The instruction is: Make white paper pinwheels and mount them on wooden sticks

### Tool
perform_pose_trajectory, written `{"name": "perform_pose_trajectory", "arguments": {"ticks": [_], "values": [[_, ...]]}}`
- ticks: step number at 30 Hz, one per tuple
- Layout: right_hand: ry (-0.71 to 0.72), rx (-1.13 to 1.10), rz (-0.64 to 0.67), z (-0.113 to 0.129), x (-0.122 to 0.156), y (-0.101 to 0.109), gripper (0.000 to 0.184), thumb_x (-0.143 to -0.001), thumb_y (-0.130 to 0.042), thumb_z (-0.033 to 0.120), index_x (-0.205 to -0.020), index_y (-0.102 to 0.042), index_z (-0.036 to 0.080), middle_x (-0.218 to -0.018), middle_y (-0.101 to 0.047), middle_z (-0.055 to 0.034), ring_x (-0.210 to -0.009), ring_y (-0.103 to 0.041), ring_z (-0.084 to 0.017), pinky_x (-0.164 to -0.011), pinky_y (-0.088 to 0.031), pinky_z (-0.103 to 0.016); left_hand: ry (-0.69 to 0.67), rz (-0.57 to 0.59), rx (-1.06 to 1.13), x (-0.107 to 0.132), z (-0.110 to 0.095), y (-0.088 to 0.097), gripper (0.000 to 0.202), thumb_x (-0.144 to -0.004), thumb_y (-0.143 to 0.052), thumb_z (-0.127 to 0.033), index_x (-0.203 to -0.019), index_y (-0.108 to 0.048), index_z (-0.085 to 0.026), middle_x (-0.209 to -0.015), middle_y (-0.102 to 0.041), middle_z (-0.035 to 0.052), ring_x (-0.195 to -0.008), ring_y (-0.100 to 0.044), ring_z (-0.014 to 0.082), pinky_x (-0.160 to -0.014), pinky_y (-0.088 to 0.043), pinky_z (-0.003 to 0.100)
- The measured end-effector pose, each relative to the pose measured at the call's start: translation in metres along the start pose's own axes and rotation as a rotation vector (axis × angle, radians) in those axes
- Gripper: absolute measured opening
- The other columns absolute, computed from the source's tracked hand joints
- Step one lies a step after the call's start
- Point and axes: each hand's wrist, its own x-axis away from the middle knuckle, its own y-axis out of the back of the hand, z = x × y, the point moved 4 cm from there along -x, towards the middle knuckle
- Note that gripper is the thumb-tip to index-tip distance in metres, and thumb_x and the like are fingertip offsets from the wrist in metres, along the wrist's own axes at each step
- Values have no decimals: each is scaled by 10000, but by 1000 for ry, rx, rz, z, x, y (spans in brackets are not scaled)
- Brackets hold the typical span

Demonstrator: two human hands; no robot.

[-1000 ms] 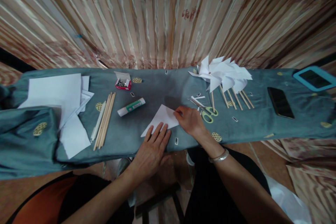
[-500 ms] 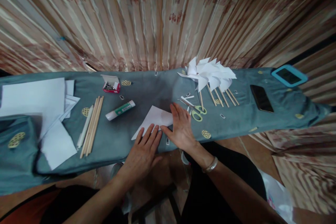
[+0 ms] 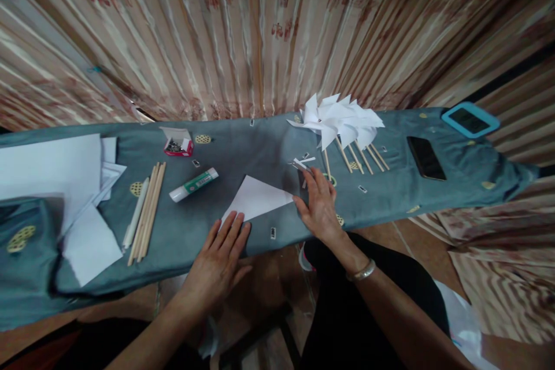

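Note:
A white paper folded into a triangle [image 3: 256, 197] lies on the grey-blue cloth [image 3: 390, 196] near the front edge. My left hand [image 3: 221, 254] rests flat with fingers stretched out, its fingertips on the triangle's lower left corner. My right hand [image 3: 321, 205] lies spread just right of the paper, thumb by the triangle's right tip. Its fingers cover the green-handled scissors [image 3: 300, 165], of which only the blade tips show. Neither hand grips anything.
A glue stick [image 3: 193, 184], a red box of pins [image 3: 176, 144], wooden sticks with a pen [image 3: 145, 211] and white sheets [image 3: 52, 167] lie to the left. Paper pinwheels on sticks [image 3: 338, 121], a black phone [image 3: 425, 157] and a blue-cased device [image 3: 470, 119] lie right. A curtain hangs behind.
My right hand left the paper and moved right onto the scissors. My left hand slid back to the triangle's lower left corner. The view shifted slightly.

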Motion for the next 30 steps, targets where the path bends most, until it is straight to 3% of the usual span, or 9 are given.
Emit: {"name": "perform_pose_trajectory", "arguments": {"ticks": [9, 17, 20, 25, 30], "values": [[17, -6, -31, 1, 2, -4, 504, -928, -426, 283, -1404, -406, 120, -1496, -388, -194, -1427, -288, -263, -1129, -238, -471, 45, -77, -8, 39, 12, 14, 692, -931, -465, -386, -1500, -223, -76, -1465, -441, 221, -1367, -409, 321, -1078, -404, 485], [95, -130, -108, -3, -2, 11, 486, -917, -350, 147, -1395, -434, 134, -1453, -457, -177, -1389, -375, -254, -1111, -310, -496, 32, -110, -40, 38, 14, 15, 618, -922, -489, -379, -1431, -358, -53, -1429, -483, 226, -1337, -448, 327, -1041, -440, 487], [157, -266, -50, 9, -8, 14, 451, -958, -364, 229, -1389, -444, 120, -1362, -558, -172, -1292, -502, -236, -1077, -399, -434, 61, -112, 2, 35, 17, 20, 528, -921, -502, -335, -1379, -440, -79, -1413, -509, 204, -1320, -472, 310, -1038, -448, 467], [151, -278, 96, 27, -15, 6, 453, -863, -615, 346, -1246, -591, 104, -1252, -636, -181, -1192, -572, -299, -1036, -439, -451, 55, -121, 14, 28, 22, 28, 457, -931, -501, -311, -1317, -508, -66, -1342, -577, 195, -1243, -542, 300, -1016, -463, 457], [-23, -396, 238, 21, -22, 3, 454, -750, -723, 298, -1169, -647, 142, -1098, -701, -123, -857, -659, -220, -839, -520, -386, 30, -150, 11, 26, 24, 31, 418, -937, -491, -311, -1281, -545, -80, -1312, -605, 182, -1207, -569, 299, -1024, -446, 463]]}}
